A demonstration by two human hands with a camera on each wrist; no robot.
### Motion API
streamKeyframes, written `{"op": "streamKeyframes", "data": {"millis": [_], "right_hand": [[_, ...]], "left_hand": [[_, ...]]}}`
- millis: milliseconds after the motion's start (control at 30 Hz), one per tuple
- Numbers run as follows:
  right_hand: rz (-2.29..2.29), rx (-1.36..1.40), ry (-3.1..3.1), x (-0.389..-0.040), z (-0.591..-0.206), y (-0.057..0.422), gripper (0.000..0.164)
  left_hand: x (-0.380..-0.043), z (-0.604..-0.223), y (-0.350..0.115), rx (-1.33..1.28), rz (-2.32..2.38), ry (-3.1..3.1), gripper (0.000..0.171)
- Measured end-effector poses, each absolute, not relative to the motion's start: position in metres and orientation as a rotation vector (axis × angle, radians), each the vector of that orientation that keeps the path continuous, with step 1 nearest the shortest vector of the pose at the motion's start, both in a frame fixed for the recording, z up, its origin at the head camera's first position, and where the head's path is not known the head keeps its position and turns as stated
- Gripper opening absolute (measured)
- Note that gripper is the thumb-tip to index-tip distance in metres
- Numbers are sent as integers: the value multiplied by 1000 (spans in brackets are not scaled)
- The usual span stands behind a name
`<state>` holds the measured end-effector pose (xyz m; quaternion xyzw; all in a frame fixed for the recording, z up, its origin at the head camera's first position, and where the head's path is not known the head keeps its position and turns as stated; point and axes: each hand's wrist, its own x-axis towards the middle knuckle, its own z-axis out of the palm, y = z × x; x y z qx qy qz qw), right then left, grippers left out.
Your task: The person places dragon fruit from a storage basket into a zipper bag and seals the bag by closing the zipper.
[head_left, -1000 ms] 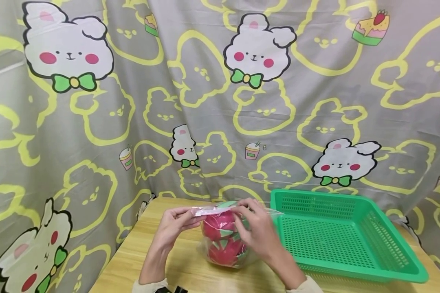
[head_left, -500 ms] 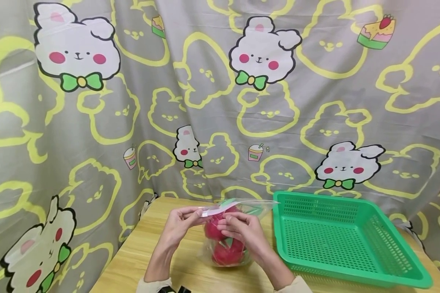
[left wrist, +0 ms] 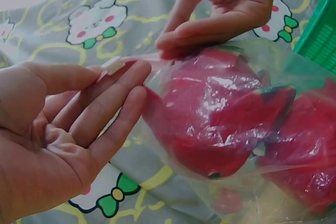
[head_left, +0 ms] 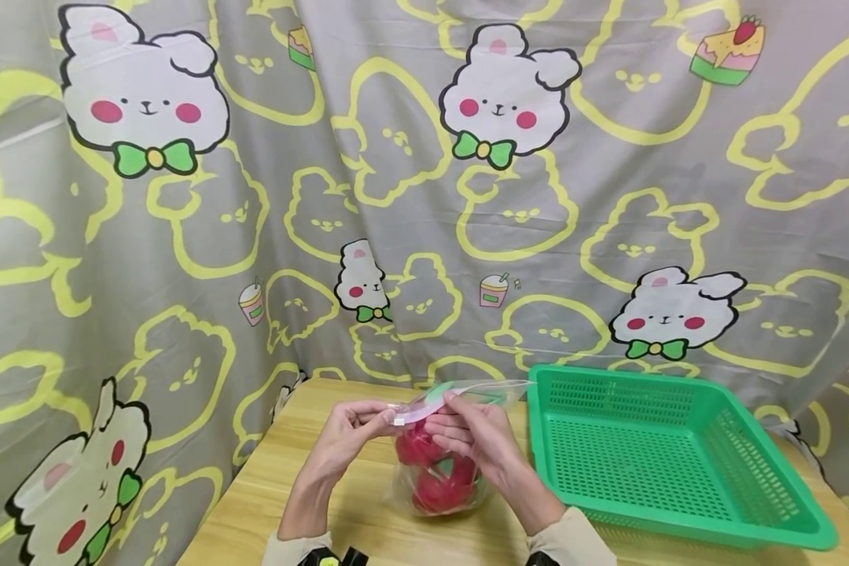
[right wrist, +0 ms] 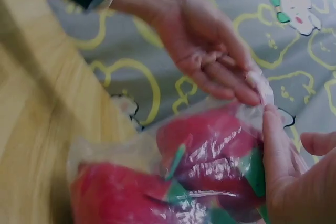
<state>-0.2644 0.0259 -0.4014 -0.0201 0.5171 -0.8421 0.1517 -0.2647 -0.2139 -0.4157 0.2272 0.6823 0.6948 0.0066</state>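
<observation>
Two hands met at the zip strip [head_left: 424, 406] of your clear bag [head_left: 439, 464], standing beside the green basket [head_left: 665, 464] near the tabletop's [head_left: 269, 503] back edge. Your left hand [head_left: 347, 436] and right hand [head_left: 477, 436] pinched its top. The film looked slippery and the red fruit [left wrist: 220, 124] weighty, so that strip was your best hold.

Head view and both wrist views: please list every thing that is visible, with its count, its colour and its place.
Plastic bag: one, clear with a pink-white strip along the top, standing on the table between the hands.
Red fruits: at least two, red with green tips, inside the bag.
Basket: one, green, perforated, on the table right of the bag.
Table: one, light wood.
Curtain: one, grey with yellow outlines and white rabbits, behind the table.
Left hand: pinches the left end of the bag's strip.
Right hand: its grip pinches the strip further right.
</observation>
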Motion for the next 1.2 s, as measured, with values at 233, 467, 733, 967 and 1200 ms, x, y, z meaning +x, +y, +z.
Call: {"op": "streamKeyframes", "data": {"millis": [233, 467, 733, 967, 1200], "right_hand": [[-2424, -42, 1615, -272, -403, 25, 17], [-2508, 41, 1594, -261, -405, 24, 21], [-2527, -29, 1484, -244, -401, 20, 33], [-2422, -74, 1461, -239, -402, 16, 43], [-2371, -137, 1410, -236, -403, 1, 48]], "left_hand": [[-264, -415, -215, 715, 2154, 2116, 29], [-264, -412, -211, 550, 2258, 1978, 35], [-265, -412, -217, 506, 2241, 1976, 38], [-268, -417, -219, 626, 2219, 1985, 36], [-269, -418, -221, 671, 2188, 2037, 33]]}}
